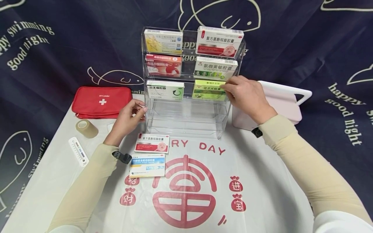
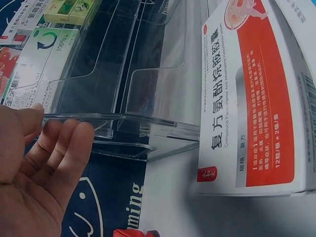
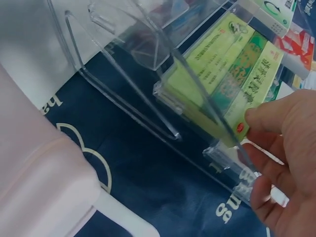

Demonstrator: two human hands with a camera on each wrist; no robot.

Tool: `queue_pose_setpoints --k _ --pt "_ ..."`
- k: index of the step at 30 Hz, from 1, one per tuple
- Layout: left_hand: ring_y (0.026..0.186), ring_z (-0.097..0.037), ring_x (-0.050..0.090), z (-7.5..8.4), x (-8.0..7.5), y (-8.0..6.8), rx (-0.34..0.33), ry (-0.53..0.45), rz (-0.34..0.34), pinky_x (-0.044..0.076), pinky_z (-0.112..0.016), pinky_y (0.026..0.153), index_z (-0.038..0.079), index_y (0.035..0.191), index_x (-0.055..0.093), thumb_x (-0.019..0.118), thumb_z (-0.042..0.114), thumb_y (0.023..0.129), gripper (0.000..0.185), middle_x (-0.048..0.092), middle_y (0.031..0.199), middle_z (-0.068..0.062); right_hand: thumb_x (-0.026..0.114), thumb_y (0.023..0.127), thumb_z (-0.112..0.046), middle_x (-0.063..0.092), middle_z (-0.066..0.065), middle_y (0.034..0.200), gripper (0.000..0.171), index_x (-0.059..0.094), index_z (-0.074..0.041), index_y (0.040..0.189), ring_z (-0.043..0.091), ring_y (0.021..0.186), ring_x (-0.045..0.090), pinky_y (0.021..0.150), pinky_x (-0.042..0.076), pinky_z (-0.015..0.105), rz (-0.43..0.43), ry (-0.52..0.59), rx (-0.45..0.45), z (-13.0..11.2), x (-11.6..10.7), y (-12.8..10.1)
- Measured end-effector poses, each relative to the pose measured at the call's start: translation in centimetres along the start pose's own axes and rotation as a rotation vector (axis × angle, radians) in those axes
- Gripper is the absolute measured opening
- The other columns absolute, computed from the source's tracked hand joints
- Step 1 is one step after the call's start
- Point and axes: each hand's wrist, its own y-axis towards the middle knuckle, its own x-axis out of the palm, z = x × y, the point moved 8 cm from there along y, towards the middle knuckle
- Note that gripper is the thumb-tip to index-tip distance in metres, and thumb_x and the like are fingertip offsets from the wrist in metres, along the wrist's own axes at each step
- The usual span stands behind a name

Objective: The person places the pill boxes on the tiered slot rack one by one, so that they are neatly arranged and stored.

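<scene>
The right hand (image 1: 246, 97) has its fingertips on the upper right corner of the green box (image 1: 209, 90), which sits in the third row of the clear acrylic rack (image 1: 186, 126), on the right side. Whether it pinches the box or only touches it, I cannot tell. The left hand (image 1: 128, 118) rests relaxed against the rack's lower left edge, grasping nothing. 6 boxes now fill the top 3 rows, 2 per row; the bottom tier holds none. By my reckoning 2 boxes are left: the red-and-white box (image 1: 152, 143) and the blue-and-white box (image 1: 147, 165) lying on the bench (image 1: 262, 181) just in front.
</scene>
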Motion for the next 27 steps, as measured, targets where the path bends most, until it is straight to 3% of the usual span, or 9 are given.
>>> queue_pose_setpoints --k 8,15,19,23,27 --pt "0.075 -0.025 0.066 -0.1 0.0 0.0 -0.010 0.002 -0.003 0.059 -0.023 0.066 0.006 0.123 0.055 0.067 0.015 0.100 0.027 0.061 0.094 -0.011 0.067 0.090 -0.006 0.067 0.007 0.097 0.020 0.078 -0.012 0.105 0.030 0.085 0.063 0.052 0.048 0.043 -0.026 -0.075 0.066 -0.8 -0.1 0.1" --pt "0.075 -0.024 0.066 0.0 0.0 0.0 0.007 0.004 -0.004 0.059 -0.022 0.066 0.005 0.123 0.055 0.067 0.016 0.101 0.027 0.061 0.094 -0.011 0.064 0.092 -0.007 0.066 0.006 0.097 0.018 0.077 -0.012 0.104 0.030 0.083 0.061 0.052 0.048 0.044 0.027 -0.021 0.068 -1.1 -0.5 -0.1" --pt "0.075 -0.024 0.066 0.0 -0.1 0.0 0.018 -0.004 0.000 0.059 -0.024 0.065 0.005 0.122 0.055 0.067 0.014 0.100 0.027 0.061 0.094 -0.011 0.067 0.094 -0.012 0.068 0.005 0.104 0.018 0.078 -0.011 0.109 0.027 0.089 0.063 0.058 0.052 0.045 0.098 0.125 0.103 -1.2 -0.7 -0.7" --pt "0.075 -0.023 0.066 0.0 -0.1 0.1 0.019 -0.002 0.001 0.059 -0.024 0.066 0.006 0.122 0.055 0.067 0.015 0.101 0.026 0.061 0.093 -0.010 0.070 0.094 -0.011 0.070 0.004 0.105 0.017 0.076 -0.009 0.110 0.020 0.075 0.060 0.058 0.049 0.037 0.138 0.352 0.157 -1.9 0.2 -1.7" --pt "0.075 -0.023 0.066 -0.1 0.0 0.1 0.017 0.002 -0.006 0.059 -0.025 0.066 0.005 0.122 0.055 0.066 0.018 0.101 0.026 0.061 0.093 -0.010 0.071 0.094 -0.006 0.072 0.003 0.101 0.016 0.075 -0.006 0.109 0.012 0.068 0.056 0.055 0.048 0.027 0.086 0.568 0.192 -4.0 2.4 -2.7"
